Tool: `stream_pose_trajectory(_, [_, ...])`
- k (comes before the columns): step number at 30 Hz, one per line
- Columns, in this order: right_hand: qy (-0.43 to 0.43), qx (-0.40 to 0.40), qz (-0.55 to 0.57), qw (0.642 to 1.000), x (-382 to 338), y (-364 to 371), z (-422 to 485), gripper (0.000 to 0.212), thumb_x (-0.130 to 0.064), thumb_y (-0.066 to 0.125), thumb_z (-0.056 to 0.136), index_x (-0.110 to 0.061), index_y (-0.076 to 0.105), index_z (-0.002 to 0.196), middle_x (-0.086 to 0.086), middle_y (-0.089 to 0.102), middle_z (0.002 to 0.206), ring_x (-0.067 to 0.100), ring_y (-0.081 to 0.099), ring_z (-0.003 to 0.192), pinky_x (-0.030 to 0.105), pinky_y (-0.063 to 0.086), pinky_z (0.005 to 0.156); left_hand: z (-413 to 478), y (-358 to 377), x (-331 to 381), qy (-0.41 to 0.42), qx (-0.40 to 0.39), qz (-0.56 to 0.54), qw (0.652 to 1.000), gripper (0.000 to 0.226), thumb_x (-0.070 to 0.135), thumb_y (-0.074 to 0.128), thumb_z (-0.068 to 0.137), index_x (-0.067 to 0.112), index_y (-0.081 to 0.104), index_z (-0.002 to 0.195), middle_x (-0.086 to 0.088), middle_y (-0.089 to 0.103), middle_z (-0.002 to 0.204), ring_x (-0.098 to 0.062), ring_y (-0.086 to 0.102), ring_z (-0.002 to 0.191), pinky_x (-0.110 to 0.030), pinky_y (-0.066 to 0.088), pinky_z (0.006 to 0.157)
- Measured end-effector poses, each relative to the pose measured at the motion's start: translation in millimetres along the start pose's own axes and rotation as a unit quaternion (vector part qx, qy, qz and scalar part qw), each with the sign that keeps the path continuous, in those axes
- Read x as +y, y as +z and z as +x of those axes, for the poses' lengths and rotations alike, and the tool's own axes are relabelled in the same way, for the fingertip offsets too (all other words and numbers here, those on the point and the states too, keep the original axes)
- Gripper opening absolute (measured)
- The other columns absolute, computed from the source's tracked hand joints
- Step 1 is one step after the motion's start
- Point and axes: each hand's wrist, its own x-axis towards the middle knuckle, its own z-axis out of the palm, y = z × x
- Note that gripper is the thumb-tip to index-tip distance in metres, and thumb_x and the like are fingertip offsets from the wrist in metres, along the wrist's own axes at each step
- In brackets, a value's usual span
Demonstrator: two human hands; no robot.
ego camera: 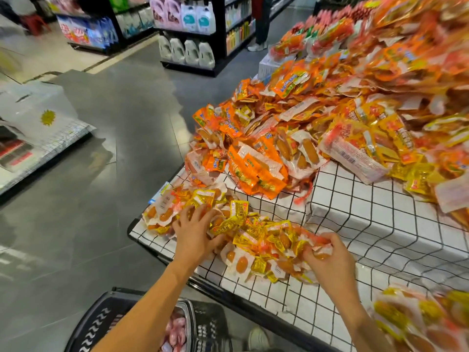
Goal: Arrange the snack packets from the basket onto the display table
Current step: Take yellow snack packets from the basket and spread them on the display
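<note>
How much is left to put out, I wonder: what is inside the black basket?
Pink packets show inside the black basket. The left forearm crosses over it and the frame cuts it off, so the rest of its contents cannot be seen.

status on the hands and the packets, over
Left hand spread on the yellow packets, right hand gripping a bunch of them. Pile on the checked display table, lower tier. Basket below holds pink packets. Nothing in the way.

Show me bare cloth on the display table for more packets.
Bare checked cloth lies along the front edge below the yellow packets, and on the step right of the right hand. Those packets and the upper heap are crowded.
</note>
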Motion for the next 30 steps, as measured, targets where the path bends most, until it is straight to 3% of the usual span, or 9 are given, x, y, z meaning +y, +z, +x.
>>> stream_pose_trajectory(4, [-0.008, 0.002, 0.012, 1.000, -8.0, 2.2, -0.8, 0.034, -0.020, 0.083, 0.072, -0.031, 0.057, 0.092, -0.011, 0.065, 0.088, 0.015, 0.061, 0.085, 0.038, 0.051, 0.073, 0.7, -6.2, 1.5, -0.005, 0.047, -0.131, 0.990, 0.043, 0.056, 0.069, 0.082, 0.039, 0.062, 0.120, 0.011, 0.054, 0.135, -0.024, 0.039, 0.129, -0.051, 0.038, 0.095])
stream_pose_trajectory(8, [-0.021, 0.002, 0.025, 0.999, -19.7, 0.5, 0.1, 0.034, -0.021, 0.083, 0.071, -0.034, 0.058, 0.091, -0.012, 0.067, 0.090, 0.015, 0.062, 0.087, 0.039, 0.052, 0.073, 6.9, -23.9, 1.3, 0.054, 0.080, -0.293, 0.951, 0.032, 0.015, 0.066, 0.091, 0.027, 0.060, 0.120, 0.009, 0.064, 0.121, -0.014, 0.058, 0.114, -0.047, 0.050, 0.091])
stream_pose_trajectory(12, [-0.040, 0.003, 0.042, 0.998, -35.9, -3.0, 2.7, 0.033, -0.019, 0.083, 0.070, -0.032, 0.059, 0.089, -0.013, 0.067, 0.088, 0.009, 0.062, 0.084, 0.039, 0.053, 0.073, 12.4, -56.3, 10.0, 0.060, 0.098, -0.322, 0.940, 0.030, 0.013, 0.063, 0.094, 0.027, 0.060, 0.120, 0.017, 0.063, 0.120, -0.003, 0.059, 0.112, -0.034, 0.051, 0.095])
stream_pose_trajectory(14, [-0.044, -0.004, 0.054, 0.998, -44.5, -4.6, 5.0, 0.034, -0.018, 0.083, 0.069, -0.033, 0.059, 0.089, -0.013, 0.067, 0.090, 0.008, 0.064, 0.083, 0.038, 0.054, 0.074, 13.3, -67.1, 13.2, 0.032, 0.097, -0.342, 0.934, 0.036, 0.008, 0.059, 0.096, 0.032, 0.057, 0.123, 0.016, 0.062, 0.121, -0.010, 0.060, 0.108, -0.034, 0.052, 0.094])
stream_pose_trajectory(18, [-0.062, -0.011, 0.066, 0.996, -66.3, -9.9, 6.8, 0.031, -0.018, 0.085, 0.071, -0.031, 0.062, 0.088, -0.014, 0.068, 0.087, -0.003, 0.061, 0.082, 0.013, 0.044, 0.067, 14.3, -86.6, 22.3, 0.016, 0.118, -0.371, 0.921, 0.041, 0.002, 0.055, 0.097, 0.031, 0.057, 0.126, 0.009, 0.062, 0.122, -0.011, 0.059, 0.114, -0.016, 0.049, 0.089])
stream_pose_trajectory(20, [-0.066, -0.015, 0.069, 0.995, -75.7, -12.8, 7.1, 0.030, -0.019, 0.084, 0.072, -0.030, 0.063, 0.088, -0.015, 0.067, 0.085, -0.008, 0.059, 0.081, 0.005, 0.039, 0.062, 12.7, -94.8, 26.5, 0.019, 0.127, -0.382, 0.915, 0.036, 0.004, 0.055, 0.097, 0.031, 0.058, 0.122, 0.007, 0.063, 0.119, -0.011, 0.059, 0.113, -0.024, 0.052, 0.090])
stream_pose_trajectory(24, [-0.071, -0.020, 0.092, 0.993, -88.8, -18.8, 9.7, 0.031, -0.016, 0.084, 0.071, -0.031, 0.064, 0.090, -0.016, 0.068, 0.084, -0.009, 0.060, 0.080, 0.012, 0.040, 0.061, 8.0, -107.7, 32.5, -0.007, 0.152, -0.407, 0.901, 0.028, 0.011, 0.055, 0.099, 0.028, 0.057, 0.120, 0.011, 0.065, 0.112, -0.010, 0.064, 0.104, -0.043, 0.057, 0.085])
stream_pose_trajectory(27, [-0.072, -0.019, 0.110, 0.991, -97.3, -23.5, 12.0, 0.028, -0.017, 0.082, 0.072, -0.030, 0.064, 0.088, -0.014, 0.068, 0.078, -0.007, 0.061, 0.076, 0.018, 0.042, 0.059, 4.9, -119.2, 42.2, -0.013, 0.161, -0.435, 0.886, 0.027, 0.008, 0.051, 0.101, 0.025, 0.057, 0.120, 0.014, 0.064, 0.106, -0.010, 0.066, 0.096, -0.045, 0.061, 0.075])
stream_pose_trajectory(30, [-0.077, -0.021, 0.115, 0.990, -103.0, -28.0, 14.6, 0.027, -0.018, 0.082, 0.072, -0.030, 0.064, 0.087, -0.013, 0.068, 0.075, -0.006, 0.061, 0.074, 0.010, 0.041, 0.055, 1.3, -129.6, 53.5, 0.002, 0.167, -0.431, 0.887, 0.030, 0.005, 0.050, 0.100, 0.028, 0.058, 0.117, 0.016, 0.064, 0.105, -0.008, 0.064, 0.097, -0.041, 0.061, 0.077])
